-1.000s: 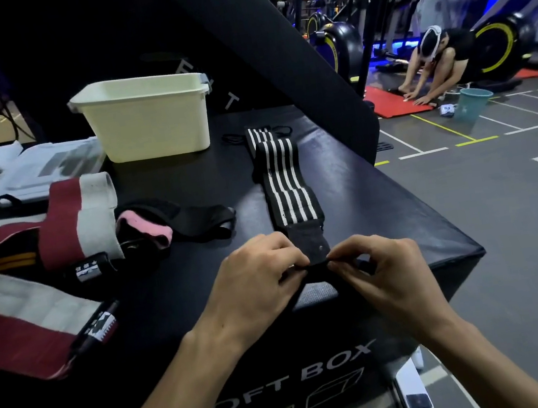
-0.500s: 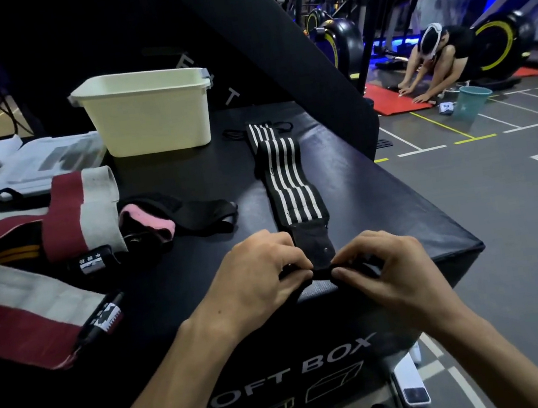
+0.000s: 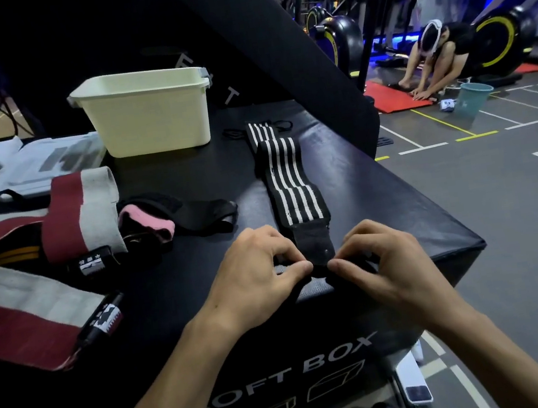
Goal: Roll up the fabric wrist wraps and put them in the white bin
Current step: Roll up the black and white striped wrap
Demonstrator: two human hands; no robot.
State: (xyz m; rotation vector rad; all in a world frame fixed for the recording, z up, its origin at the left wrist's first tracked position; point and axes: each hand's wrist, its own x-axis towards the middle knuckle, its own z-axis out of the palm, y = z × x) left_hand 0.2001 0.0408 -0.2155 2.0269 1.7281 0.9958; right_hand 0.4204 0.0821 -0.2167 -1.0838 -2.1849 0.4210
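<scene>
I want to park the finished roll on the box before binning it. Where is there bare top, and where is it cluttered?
Bare black top lies between the white bin, the striped wrap and the pink-and-black strap, and again right of the striped wrap, toward the box edge. The left side is crowded with red-and-white wraps.

I see a black soft box [image 3: 379, 188] carrying: white bin [image 3: 148, 117] upper left, striped wrap [image 3: 289, 183] centre, red-white wraps [image 3: 79, 213] and pink-black strap [image 3: 172, 217] at left.
</scene>
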